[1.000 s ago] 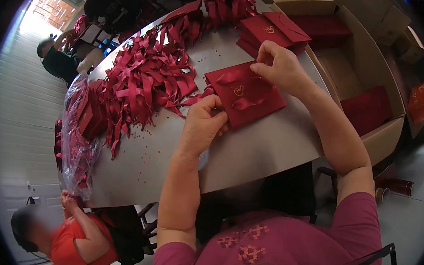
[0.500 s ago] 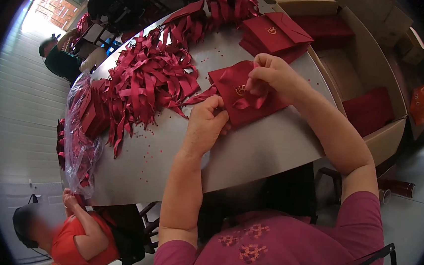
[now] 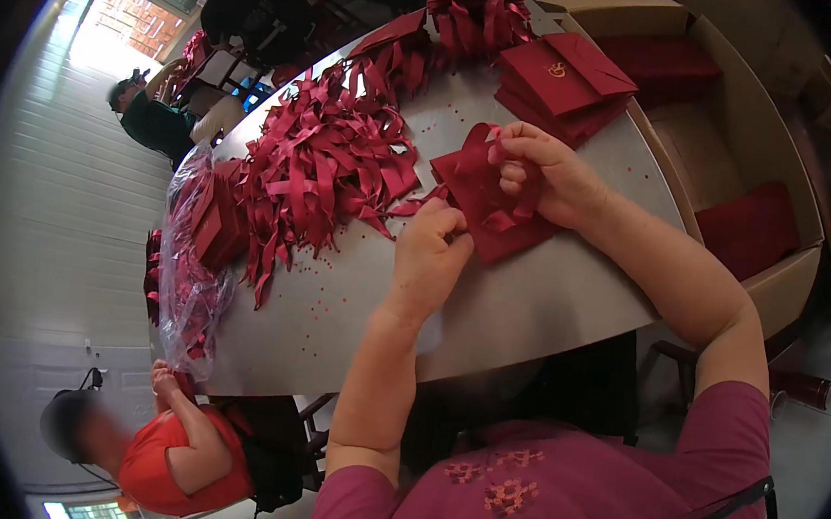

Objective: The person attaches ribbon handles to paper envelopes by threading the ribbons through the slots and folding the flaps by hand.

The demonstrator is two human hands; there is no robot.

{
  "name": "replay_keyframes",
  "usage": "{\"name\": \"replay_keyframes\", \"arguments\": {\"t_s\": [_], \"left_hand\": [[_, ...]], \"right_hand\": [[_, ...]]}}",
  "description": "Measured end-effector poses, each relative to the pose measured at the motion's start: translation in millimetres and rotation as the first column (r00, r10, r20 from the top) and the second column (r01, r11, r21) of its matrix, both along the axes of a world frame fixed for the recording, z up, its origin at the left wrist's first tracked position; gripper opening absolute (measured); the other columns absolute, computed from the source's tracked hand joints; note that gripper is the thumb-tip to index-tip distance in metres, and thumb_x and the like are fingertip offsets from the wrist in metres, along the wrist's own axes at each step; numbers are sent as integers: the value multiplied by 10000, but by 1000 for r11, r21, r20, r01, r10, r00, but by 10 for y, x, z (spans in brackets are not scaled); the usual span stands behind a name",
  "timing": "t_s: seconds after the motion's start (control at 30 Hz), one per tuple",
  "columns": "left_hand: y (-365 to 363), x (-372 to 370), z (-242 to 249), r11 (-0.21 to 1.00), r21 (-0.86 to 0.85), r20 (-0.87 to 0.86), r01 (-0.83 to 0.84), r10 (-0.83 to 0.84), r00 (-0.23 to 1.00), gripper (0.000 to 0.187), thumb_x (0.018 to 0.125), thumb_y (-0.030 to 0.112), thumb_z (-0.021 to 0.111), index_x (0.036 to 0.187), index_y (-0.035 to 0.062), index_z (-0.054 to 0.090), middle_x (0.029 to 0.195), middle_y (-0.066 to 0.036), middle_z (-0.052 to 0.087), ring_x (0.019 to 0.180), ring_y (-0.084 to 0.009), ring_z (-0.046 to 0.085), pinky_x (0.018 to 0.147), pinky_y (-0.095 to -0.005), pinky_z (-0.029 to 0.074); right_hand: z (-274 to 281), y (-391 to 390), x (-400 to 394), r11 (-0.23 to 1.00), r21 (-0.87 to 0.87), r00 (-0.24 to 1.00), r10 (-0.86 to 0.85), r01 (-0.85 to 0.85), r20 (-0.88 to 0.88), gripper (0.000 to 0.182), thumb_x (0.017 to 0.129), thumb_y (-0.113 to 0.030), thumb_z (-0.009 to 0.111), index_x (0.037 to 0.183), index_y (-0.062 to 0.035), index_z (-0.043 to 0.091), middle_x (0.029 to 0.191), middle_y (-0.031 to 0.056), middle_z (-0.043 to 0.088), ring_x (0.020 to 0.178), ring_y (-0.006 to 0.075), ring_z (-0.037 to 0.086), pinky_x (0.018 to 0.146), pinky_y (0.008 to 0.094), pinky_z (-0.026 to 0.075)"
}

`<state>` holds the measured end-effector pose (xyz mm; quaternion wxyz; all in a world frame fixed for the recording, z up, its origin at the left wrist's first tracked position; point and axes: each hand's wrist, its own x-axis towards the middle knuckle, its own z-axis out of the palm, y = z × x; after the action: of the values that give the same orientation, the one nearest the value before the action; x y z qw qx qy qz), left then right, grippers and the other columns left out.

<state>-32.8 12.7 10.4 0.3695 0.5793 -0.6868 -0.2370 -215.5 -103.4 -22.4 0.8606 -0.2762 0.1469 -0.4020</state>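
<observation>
A dark red gift bag (image 3: 511, 246) lies flat on the table in front of me. My right hand (image 3: 551, 177) is above it, thumb and forefinger pinched on a red ribbon (image 3: 499, 215) that loops down over the bag. At the bag's left edge, my left hand (image 3: 433, 251) is closed with its fingertips together; whatever is between them is hidden. Just beyond that hand a ribbon end (image 3: 418, 204) runs toward the heap of red ribbons (image 3: 331, 155).
A stack of red bags (image 3: 567, 76) sits farther back. To the right stands an open cardboard box (image 3: 707, 156) with red bags inside. Clear plastic wrap (image 3: 184, 290) covers bags at left. A person in orange-red (image 3: 180, 461) sits at the lower left; others work at the back.
The view has shifted, moving the scene rightward and slightly down in the frame. My right hand has turned, its lower fingers now more visible, still pinching the ribbon. My left hand stays beside the bag's edge.
</observation>
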Motion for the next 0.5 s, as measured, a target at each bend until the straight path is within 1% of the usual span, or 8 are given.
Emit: {"name": "replay_keyframes", "arguments": {"t_s": [0.13,0.17,0.23,0.27,0.33,0.4,0.47,0.5], "left_hand": [[14,-23,38,990,102,118,102,-114,986,76,738,28,632,761,-14,574,796,-136,537,735,-295,540,666,-362,440],[24,4,31,989,111,119,96,-109,987,76,738,28,632,761,-14,574,796,-136,537,735,-295,540,666,-362,440],[44,88,40,976,119,122,184,-198,972,92,745,10,662,762,-18,576,771,-65,498,727,-178,509,643,-313,404],[74,142,81,975,126,125,185,-201,972,92,745,10,662,762,-18,576,771,-65,498,727,-178,509,643,-313,404],[126,220,178,936,343,118,77,-124,985,98,761,22,680,768,-11,588,815,-60,516,744,-168,519,661,-312,418],[112,214,162,960,273,107,66,-98,989,93,764,26,687,775,-7,600,878,-66,542,775,-170,533,685,-309,431],[64,231,97,980,195,88,45,-63,994,89,768,29,694,781,-2,611,941,-72,569,806,-172,548,708,-305,445],[9,231,46,995,95,117,36,-47,992,83,765,29,698,787,1,623,1009,-85,577,848,-183,563,735,-304,454]], "right_hand": [[-7,53,29,997,3,994,77,-77,-78,152,886,-30,633,989,-101,546,812,34,596,644,101,544,612,279,510],[8,62,39,997,3,990,71,-71,-122,163,877,-15,629,990,-92,540,799,15,557,631,91,506,602,263,470],[15,71,54,998,7,984,67,-66,-163,174,868,-1,626,992,-83,534,787,-3,518,618,82,467,593,248,430],[6,68,49,997,-14,984,75,-78,-162,190,862,7,628,1000,-79,529,785,-2,518,610,84,467,592,253,434],[-40,36,40,996,-32,985,78,-84,-155,206,855,14,631,1007,-75,525,784,0,517,602,87,467,592,259,438],[-78,14,52,990,-60,985,118,-126,-127,282,828,16,652,1059,-63,510,784,47,582,589,121,546,580,273,496],[-71,37,55,992,-64,986,102,-112,-133,294,833,19,643,1082,-63,511,800,45,577,587,108,518,581,273,475],[-41,57,53,993,-65,986,87,-97,-142,307,837,22,635,1105,-62,512,815,42,572,586,94,490,583,272,453]]}}
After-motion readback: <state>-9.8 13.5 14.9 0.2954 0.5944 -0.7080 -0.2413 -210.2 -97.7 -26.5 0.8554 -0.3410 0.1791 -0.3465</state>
